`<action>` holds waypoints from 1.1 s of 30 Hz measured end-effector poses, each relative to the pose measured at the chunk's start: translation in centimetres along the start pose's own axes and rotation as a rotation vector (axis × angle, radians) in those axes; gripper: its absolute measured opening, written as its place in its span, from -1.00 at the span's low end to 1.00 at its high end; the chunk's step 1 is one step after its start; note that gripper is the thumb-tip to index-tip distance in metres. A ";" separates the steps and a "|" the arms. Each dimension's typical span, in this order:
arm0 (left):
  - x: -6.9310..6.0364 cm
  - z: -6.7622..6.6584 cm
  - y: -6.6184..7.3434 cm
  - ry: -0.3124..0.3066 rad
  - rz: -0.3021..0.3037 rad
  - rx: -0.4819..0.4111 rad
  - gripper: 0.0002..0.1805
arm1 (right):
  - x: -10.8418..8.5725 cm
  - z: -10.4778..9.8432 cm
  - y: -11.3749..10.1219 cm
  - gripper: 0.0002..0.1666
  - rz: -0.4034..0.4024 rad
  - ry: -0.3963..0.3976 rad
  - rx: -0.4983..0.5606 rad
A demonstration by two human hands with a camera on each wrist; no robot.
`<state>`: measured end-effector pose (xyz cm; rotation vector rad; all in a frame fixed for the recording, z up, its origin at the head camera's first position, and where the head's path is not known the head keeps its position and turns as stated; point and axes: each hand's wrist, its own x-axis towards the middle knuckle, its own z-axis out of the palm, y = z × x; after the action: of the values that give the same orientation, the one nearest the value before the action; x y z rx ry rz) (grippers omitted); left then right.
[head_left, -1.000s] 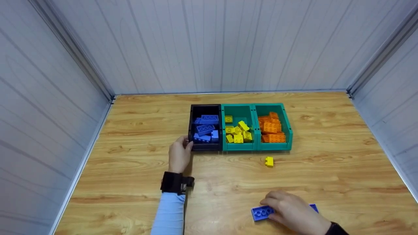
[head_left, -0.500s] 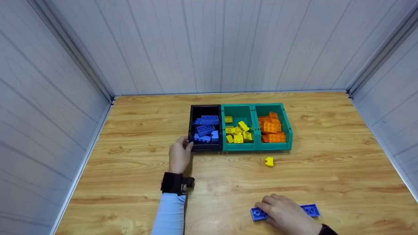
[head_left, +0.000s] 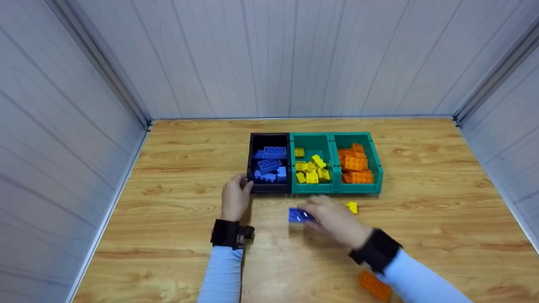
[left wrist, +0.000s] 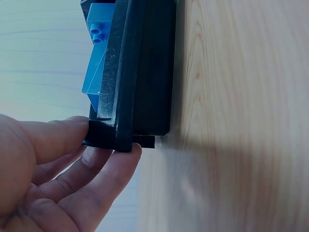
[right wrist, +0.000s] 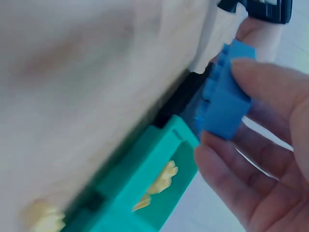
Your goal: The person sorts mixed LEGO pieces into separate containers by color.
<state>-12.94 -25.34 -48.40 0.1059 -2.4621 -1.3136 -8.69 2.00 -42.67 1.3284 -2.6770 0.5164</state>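
Note:
My left hand (head_left: 235, 198) pinches the front left corner of the black bin (head_left: 269, 188) between thumb and fingers; the left wrist view shows this grip on the bin's rim (left wrist: 124, 96) closely. Several blue toy bricks (head_left: 269, 165) lie inside that bin. My right hand (head_left: 337, 223), blurred, holds a blue toy brick (head_left: 297, 215) above the table in front of the bins. In the right wrist view, thumb and fingers pinch this studded brick (right wrist: 226, 104); whether it is a single piece I cannot tell.
Two green bins adjoin the black one: the middle bin (head_left: 312, 189) holds yellow bricks (head_left: 312, 177), the right bin (head_left: 358, 188) orange bricks (head_left: 356, 163). A yellow brick (head_left: 353, 207) lies in front, partly behind my right hand. An orange brick (head_left: 374, 286) lies by the right sleeve (head_left: 417, 277).
My right hand has lifted blue brick from the near table and moved forward and left towards the bins. An orange brick now shows near the bottom edge. My left hand keeps its grip.

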 end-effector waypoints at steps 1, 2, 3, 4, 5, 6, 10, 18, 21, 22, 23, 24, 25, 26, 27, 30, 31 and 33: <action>0.0 0.0 0.0 -0.002 0.003 0.001 -0.79 | 1.3 0.0 0.1 -0.50 -0.008 0.020 -0.002; 0.0 0.0 0.0 -0.003 0.006 0.001 -0.79 | 2.6 0.0 0.2 -0.50 -0.011 0.035 -0.006; 0.0 0.0 0.0 -0.003 0.008 0.002 -0.79 | 3.8 0.1 0.3 -0.50 -0.012 0.044 -0.017; 0.0 0.0 0.0 -0.004 0.011 0.004 -0.79 | 5.0 0.2 0.4 -0.51 -0.014 0.052 -0.028; 0.0 0.0 0.1 -0.003 0.012 0.004 -0.79 | 6.2 0.3 0.5 -0.52 -0.015 0.055 -0.041; 0.0 0.0 0.1 -0.003 0.010 0.004 -0.79 | 7.2 0.4 0.6 -0.52 -0.015 0.058 -0.055; 0.1 -0.1 0.2 -0.007 -0.003 0.006 -0.79 | 10.8 1.2 0.9 -0.56 0.004 0.052 -0.131; 0.0 -0.3 0.1 -0.016 0.015 0.006 -0.77 | 14.1 2.6 1.3 -0.54 0.097 -0.024 -0.216; -0.1 -0.3 -0.1 -0.015 0.019 0.007 -0.78 | 14.3 2.6 1.8 -0.55 0.106 -0.046 -0.210; -0.1 -0.2 -0.1 -0.013 0.018 0.004 -0.79 | 14.2 2.5 2.0 -0.56 0.104 -0.045 -0.207; -0.1 -0.1 -0.1 -0.015 0.018 0.001 -0.79 | 13.9 2.2 2.2 -0.57 0.106 -0.043 -0.198; -0.1 -0.1 0.0 -0.019 0.017 -0.003 -0.79 | 13.6 1.8 2.4 -0.58 0.109 -0.042 -0.190; -0.1 0.0 0.0 -0.022 0.013 -0.006 -0.78 | 13.2 1.4 2.6 -0.59 0.113 -0.038 -0.182; -0.2 0.1 0.1 -0.024 0.012 -0.007 -0.78 | 12.8 0.9 2.8 -0.60 0.119 -0.034 -0.173; -0.2 0.1 0.1 -0.027 0.014 -0.009 -0.78 | 12.3 0.4 3.0 -0.61 0.123 -0.033 -0.163; -0.2 0.2 0.2 -0.035 0.011 -0.010 -0.78 | 10.6 -1.4 3.5 -0.64 0.138 -0.021 -0.125; -0.2 0.3 0.2 -0.037 0.008 -0.010 -0.78 | 9.9 -2.0 3.7 -0.65 0.133 -0.011 -0.114; -0.2 0.3 0.3 -0.040 0.000 -0.012 -0.78 | 8.5 -3.2 4.0 -0.67 0.116 0.006 -0.091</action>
<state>-12.82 -24.87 -48.38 0.0774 -2.4875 -1.3431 -17.24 -1.02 -38.58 1.1515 -2.7493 0.4039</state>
